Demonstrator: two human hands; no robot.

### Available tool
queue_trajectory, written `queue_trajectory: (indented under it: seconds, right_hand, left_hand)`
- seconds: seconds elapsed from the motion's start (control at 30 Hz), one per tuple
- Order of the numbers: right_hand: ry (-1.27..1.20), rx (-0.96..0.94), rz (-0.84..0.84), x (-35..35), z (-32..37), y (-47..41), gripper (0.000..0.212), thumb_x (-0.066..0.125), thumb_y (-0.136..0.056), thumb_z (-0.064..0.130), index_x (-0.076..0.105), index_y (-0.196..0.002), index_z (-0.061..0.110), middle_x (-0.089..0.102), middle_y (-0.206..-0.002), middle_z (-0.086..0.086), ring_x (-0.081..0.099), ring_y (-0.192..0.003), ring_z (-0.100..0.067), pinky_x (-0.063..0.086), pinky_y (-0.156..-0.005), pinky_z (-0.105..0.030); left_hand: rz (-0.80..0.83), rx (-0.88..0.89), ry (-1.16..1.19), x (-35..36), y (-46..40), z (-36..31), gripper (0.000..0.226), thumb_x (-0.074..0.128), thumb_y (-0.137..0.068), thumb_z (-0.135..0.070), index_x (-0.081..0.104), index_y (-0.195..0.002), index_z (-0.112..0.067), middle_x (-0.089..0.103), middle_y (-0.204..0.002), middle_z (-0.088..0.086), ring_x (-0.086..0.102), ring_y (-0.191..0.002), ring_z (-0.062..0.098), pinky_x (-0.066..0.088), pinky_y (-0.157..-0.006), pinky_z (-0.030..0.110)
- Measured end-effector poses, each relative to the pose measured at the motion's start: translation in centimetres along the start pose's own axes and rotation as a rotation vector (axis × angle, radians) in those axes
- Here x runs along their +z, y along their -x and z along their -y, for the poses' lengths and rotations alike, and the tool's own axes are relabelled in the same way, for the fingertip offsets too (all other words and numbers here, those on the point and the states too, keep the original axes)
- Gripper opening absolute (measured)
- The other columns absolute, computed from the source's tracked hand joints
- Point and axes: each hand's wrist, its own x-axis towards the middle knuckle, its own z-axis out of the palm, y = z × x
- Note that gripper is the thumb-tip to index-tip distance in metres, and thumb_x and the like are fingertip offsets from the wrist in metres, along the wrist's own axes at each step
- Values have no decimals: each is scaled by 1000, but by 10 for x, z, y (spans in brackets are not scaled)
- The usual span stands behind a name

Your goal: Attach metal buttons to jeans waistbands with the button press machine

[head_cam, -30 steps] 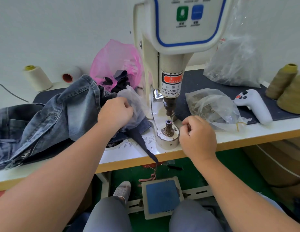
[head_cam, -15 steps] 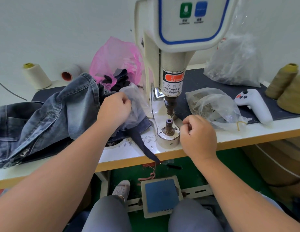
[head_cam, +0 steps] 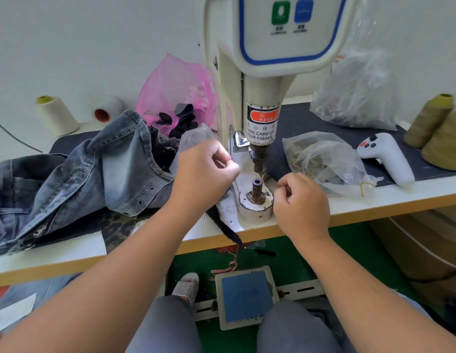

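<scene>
Head view: two hands (head_cam: 204,174) (head_cam: 302,202), one press (head_cam: 257,154), one jeans (head_cam: 99,171).

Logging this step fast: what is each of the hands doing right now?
Left hand: fingers curled, pinching something too small to identify, left of the lower die.
Right hand: fingers curled beside the die; contents cannot be told.

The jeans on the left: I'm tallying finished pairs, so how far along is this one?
Done: nothing I can confirm; the jeans lie heaped beside the press, with no fabric on the lower die. In hand: the left hand and right hand sit curled either side of that die, seemingly pinching small parts too tiny to identify. Left: loading the die, positioning the waistband, and pressing the pedal.
</scene>
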Motion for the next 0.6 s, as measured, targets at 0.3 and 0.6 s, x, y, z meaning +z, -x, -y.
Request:
queue_trajectory:
  seconds: [0.3,0.6]
  right_hand:
    - [9,4,24,-2,1,0,12,58,-85,1,67,-78,7,55,-72,2,48,-67,-17,24,-53,-18]
    - [12,5,24,-2,1,0,12,59,-83,1,67,-78,7,59,-72,-2,48,-66,-17,26,-52,-17]
  left_hand:
    - [211,-196,284,9,20,-5,11,67,-87,-14,67,-78,-20,72,-72,-4,70,-74,18,56,-64,24]
    - [324,-231,318,12,17,-13,20,69,-89,-17,65,-72,-26,71,-68,-1,65,-64,9,59,-70,37]
